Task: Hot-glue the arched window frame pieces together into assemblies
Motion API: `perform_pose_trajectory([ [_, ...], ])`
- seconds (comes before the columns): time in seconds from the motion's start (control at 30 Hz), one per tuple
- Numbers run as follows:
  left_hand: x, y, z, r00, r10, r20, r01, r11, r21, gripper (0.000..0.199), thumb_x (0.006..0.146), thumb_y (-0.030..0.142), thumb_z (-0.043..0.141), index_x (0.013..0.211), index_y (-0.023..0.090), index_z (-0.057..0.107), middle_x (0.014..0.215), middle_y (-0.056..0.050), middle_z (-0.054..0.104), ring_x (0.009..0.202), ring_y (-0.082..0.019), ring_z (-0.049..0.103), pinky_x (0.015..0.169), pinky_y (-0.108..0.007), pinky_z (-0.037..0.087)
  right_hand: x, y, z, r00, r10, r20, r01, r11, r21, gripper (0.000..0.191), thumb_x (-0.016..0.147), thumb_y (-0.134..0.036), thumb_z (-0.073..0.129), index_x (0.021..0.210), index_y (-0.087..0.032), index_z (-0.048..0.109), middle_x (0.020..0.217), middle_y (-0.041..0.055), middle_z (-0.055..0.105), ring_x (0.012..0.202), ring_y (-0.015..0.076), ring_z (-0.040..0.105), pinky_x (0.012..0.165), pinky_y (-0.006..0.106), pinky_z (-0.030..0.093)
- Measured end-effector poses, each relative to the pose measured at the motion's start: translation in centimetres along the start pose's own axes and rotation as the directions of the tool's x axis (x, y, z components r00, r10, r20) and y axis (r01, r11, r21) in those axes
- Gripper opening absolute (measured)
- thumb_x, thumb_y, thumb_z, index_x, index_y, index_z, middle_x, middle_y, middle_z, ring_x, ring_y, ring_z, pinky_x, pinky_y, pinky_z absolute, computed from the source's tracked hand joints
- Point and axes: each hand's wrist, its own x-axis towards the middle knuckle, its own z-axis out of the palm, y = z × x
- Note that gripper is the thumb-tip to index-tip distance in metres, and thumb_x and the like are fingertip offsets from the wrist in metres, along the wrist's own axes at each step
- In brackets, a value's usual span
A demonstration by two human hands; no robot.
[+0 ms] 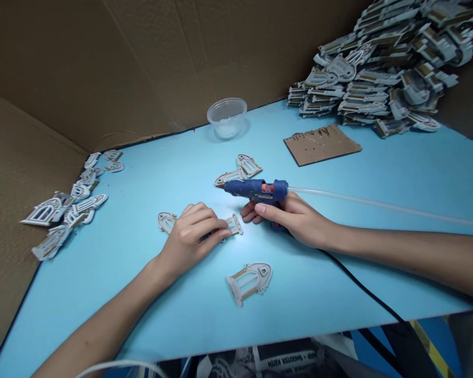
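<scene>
blue tabletop (150, 173); left hand (193, 236) pressed on a window-shaped piece (233, 224) (fingers together); right hand (295, 220) gripping a glue gun (252, 190)

Arched cardboard window piece (233, 226) mostly hidden under the left hand (191, 239); grip of the blue hot glue gun (256, 191) buried in the right hand (291, 220); glue stick (390, 207) cut off by the right edge, stacked window pieces (386, 73) by the top edge, printed sheet (260, 362) by the bottom edge.
</scene>
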Motion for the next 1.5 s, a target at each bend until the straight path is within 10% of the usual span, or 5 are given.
perform_pose_trajectory([
  [1.07, 0.0, 0.1, 0.3, 1.000, 0.000, 0.011, 0.000, 0.999, -0.037, 0.010, 0.096, 0.023, 0.072, 0.092, 0.015, 0.075, 0.077, -0.003, 0.056, 0.075, -0.015, 0.050, 0.069, -0.029, 0.042, -0.3, -0.9, -0.1, 0.992, 0.021, 0.123, -0.028, 0.998, 0.053, 0.049, 0.098, -0.056, 0.064, 0.125, -0.016, 0.072, 0.127, 0.0159, 0.073, 0.112, 0.0269, 0.073, 0.092, 0.042, 0.061],
  [1.27, -0.6, -0.8, -1.6, 0.990, 0.058, 0.131, -0.055, 0.998, -0.028, 0.032, 0.092, 0.040, 0.077, 0.114, 0.016, 0.076, 0.108, -0.011, 0.061, 0.097, -0.022, 0.057, 0.082, -0.037, 0.050, -0.4, -0.6, 0.1, 0.995, 0.008, 0.100, -0.013, 0.999, 0.052, 0.049, 0.097, -0.058, 0.064, 0.117, -0.014, 0.071, 0.113, 0.0148, 0.076, 0.101, 0.0240, 0.074, 0.087, 0.038, 0.060],
  [1.5, -1.2, -2.3, -2.0, 0.994, -0.027, 0.109, 0.049, 0.977, -0.206, 0.031, 0.090, 0.027, 0.080, 0.118, 0.016, 0.070, 0.111, -0.009, 0.072, 0.103, -0.019, 0.066, 0.091, -0.035, 0.055, -0.2, -1.0, -3.0, 0.991, -0.130, 0.021, 0.130, 0.942, -0.309, 0.039, 0.091, -0.055, 0.070, 0.093, -0.017, 0.074, 0.085, 0.0074, 0.069, 0.077, 0.0205, 0.061, 0.066, 0.032, 0.048],
])
